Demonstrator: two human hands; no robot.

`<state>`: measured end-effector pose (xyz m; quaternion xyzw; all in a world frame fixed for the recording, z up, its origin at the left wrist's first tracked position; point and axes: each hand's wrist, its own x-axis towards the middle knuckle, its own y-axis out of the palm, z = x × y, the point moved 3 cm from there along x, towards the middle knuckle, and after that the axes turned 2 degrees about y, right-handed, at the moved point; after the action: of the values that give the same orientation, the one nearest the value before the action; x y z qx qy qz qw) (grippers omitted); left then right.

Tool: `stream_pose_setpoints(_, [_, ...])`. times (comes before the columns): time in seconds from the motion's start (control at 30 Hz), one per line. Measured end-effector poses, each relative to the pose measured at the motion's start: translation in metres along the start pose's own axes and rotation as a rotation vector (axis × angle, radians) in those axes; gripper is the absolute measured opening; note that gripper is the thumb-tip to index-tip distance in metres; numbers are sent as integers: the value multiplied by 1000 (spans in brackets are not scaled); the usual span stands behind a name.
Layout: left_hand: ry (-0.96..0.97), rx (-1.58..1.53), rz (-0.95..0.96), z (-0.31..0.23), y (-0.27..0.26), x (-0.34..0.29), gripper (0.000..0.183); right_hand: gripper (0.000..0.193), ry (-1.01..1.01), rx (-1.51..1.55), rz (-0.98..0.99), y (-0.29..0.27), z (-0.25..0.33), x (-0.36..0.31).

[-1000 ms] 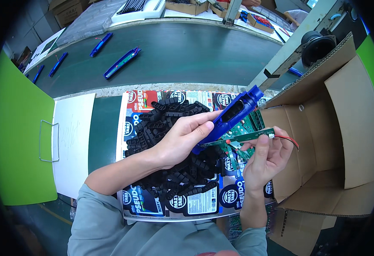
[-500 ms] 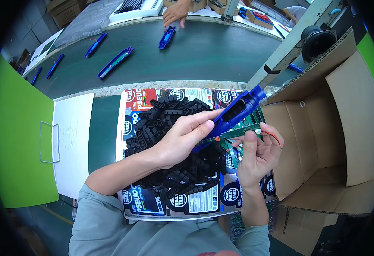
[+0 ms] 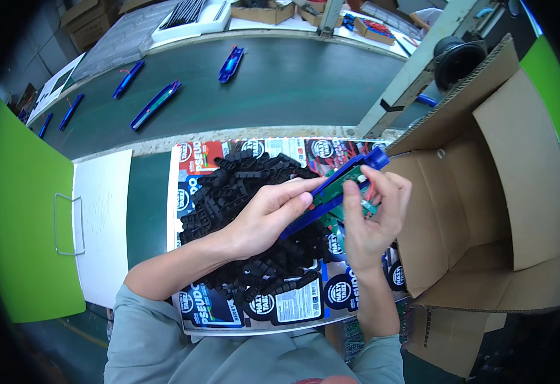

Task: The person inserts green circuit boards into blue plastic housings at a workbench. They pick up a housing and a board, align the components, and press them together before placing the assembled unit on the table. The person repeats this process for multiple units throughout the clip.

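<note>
Gripped at its lower end by my left hand (image 3: 260,217) is a long blue plastic housing (image 3: 374,158), tilted up to the right. A narrow green circuit board (image 3: 332,191) lies along the hollow of that housing. My right hand (image 3: 374,224) pinches the board near its upper end, thumb on its face, with a red wire by the fingers. Below the hands is a heap of black ridged plastic pieces (image 3: 228,198). More green circuit boards (image 3: 336,225) lie partly hidden under the housing and my right hand.
A printed sheet (image 3: 228,315) covers the work surface. Beyond it runs a green conveyor belt (image 3: 280,83) carrying several blue housings, one with a board inside (image 3: 156,105). An open cardboard box (image 3: 459,211) stands at right, beside a metal post (image 3: 401,89). A white board (image 3: 104,224) is at left.
The circuit board has moved from beside the blue housing into its hollow, and the housing has turned. Another person's hand has left the belt. The view has shifted slightly.
</note>
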<state>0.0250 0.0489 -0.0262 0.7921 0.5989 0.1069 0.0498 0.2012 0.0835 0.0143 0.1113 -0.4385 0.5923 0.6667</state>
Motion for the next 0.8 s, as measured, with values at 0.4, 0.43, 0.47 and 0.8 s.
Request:
stream_pose_setpoints(0.4, [79, 132, -112, -4, 8, -3, 35, 46, 421, 503, 6, 14, -5, 0])
stream_pose_setpoints(0.43, [77, 140, -116, -3, 8, -3, 35, 41, 471, 548, 60, 14, -8, -1])
stream_pose_setpoints(0.47, [75, 148, -120, -3, 8, -3, 35, 37, 520, 593, 116, 15, -10, -2])
stream_pose_setpoints(0.8, [85, 343, -89, -20, 5, -9, 39, 26, 462, 660, 103, 20, -10, -4])
